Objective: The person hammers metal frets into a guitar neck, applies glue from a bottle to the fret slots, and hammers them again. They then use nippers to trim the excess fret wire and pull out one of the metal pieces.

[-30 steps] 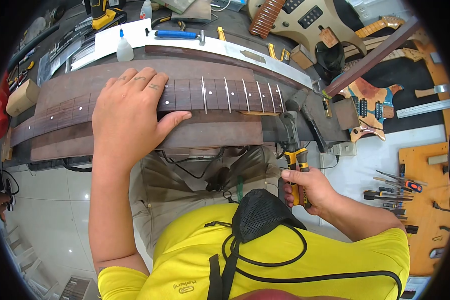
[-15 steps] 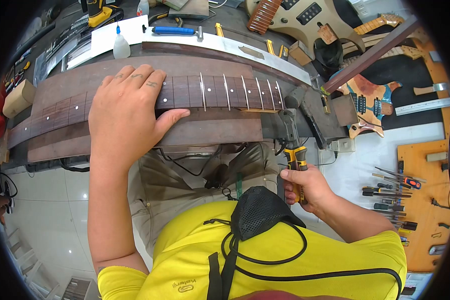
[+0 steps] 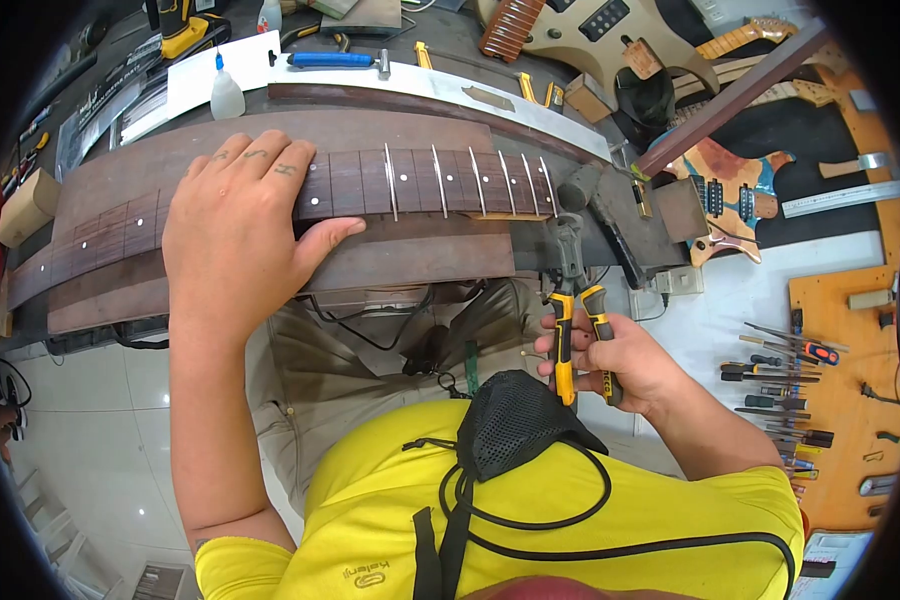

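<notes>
A dark wooden guitar fretboard (image 3: 346,184) with white dots lies across a brown board (image 3: 410,262). Several shiny fret wires (image 3: 437,180) cross its right half and stick out past its edges. My left hand (image 3: 235,215) rests over the fretboard and holds it down, fingers at the far edge and thumb pointing right. In my right hand (image 3: 630,360) is a pair of cutting pliers (image 3: 568,250) with yellow and black handles, which are spread apart. The pliers' head is just beside the fretboard's right end; whether it touches cannot be made out.
A hammer (image 3: 600,215) lies right of the fretboard. Behind are a white strip (image 3: 450,92), a blue-handled tool (image 3: 330,60) and a small bottle (image 3: 227,98). Guitar bodies (image 3: 735,200) lie at the right, near a rack of files and screwdrivers (image 3: 780,375).
The pliers' handles have spread apart in my right hand. My left hand stays on the fretboard; the bench scene has shifted slightly left in view.
</notes>
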The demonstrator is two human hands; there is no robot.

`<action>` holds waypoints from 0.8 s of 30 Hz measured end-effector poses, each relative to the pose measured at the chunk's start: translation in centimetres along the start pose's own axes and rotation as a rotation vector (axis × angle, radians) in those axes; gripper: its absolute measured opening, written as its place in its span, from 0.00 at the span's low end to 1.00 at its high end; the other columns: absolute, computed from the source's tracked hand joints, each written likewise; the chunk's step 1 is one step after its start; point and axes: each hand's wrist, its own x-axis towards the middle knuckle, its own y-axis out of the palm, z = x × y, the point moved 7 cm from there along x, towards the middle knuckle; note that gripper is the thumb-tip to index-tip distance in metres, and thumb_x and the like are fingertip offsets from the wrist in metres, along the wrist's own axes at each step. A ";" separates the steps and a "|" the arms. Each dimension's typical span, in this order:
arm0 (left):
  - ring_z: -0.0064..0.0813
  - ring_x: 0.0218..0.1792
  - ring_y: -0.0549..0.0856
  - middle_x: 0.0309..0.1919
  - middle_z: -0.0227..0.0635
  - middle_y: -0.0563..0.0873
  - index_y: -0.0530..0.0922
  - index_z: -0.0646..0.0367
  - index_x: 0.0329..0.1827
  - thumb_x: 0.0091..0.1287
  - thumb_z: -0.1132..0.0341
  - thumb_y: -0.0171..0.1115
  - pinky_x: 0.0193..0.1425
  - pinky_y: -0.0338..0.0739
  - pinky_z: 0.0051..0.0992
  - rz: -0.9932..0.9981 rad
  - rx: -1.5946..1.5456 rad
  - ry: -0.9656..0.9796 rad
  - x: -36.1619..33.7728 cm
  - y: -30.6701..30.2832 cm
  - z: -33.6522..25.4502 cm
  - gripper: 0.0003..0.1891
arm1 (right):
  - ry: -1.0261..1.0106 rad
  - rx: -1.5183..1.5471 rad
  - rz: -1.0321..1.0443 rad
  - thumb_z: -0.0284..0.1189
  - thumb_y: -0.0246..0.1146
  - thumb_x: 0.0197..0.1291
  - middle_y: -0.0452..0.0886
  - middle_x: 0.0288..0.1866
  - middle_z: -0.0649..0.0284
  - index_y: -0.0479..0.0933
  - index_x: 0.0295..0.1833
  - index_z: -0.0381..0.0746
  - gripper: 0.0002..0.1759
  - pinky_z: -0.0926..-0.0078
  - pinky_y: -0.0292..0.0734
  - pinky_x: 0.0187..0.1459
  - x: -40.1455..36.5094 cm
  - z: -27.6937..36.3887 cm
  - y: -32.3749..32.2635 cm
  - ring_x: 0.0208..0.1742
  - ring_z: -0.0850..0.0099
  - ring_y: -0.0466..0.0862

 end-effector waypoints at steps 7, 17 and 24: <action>0.46 0.56 0.85 0.53 0.39 0.89 0.86 0.61 0.56 0.55 0.43 0.79 0.61 0.79 0.40 -0.004 -0.004 -0.007 0.0 0.0 0.0 0.34 | -0.050 -0.065 -0.039 0.13 0.52 0.61 0.84 0.64 0.54 0.71 0.73 0.35 0.32 0.59 0.88 0.63 0.1 0.1 -0.3 0.62 0.61 0.89; 0.45 0.55 0.85 0.52 0.39 0.89 0.86 0.61 0.56 0.55 0.42 0.79 0.61 0.79 0.40 0.000 0.005 -0.013 0.0 0.0 -0.1 0.34 | -0.014 -0.133 -0.098 0.12 0.50 0.60 0.82 0.71 0.50 0.68 0.75 0.34 0.34 0.54 0.89 0.62 -0.1 0.2 -0.6 0.65 0.57 0.88; 0.45 0.54 0.85 0.52 0.39 0.89 0.86 0.61 0.56 0.55 0.42 0.79 0.60 0.79 0.40 -0.031 0.011 0.006 0.0 -0.1 -0.2 0.35 | -0.022 -0.162 -0.102 0.12 0.51 0.60 0.81 0.71 0.50 0.68 0.75 0.34 0.34 0.54 0.89 0.61 0.3 0.2 -0.7 0.66 0.56 0.87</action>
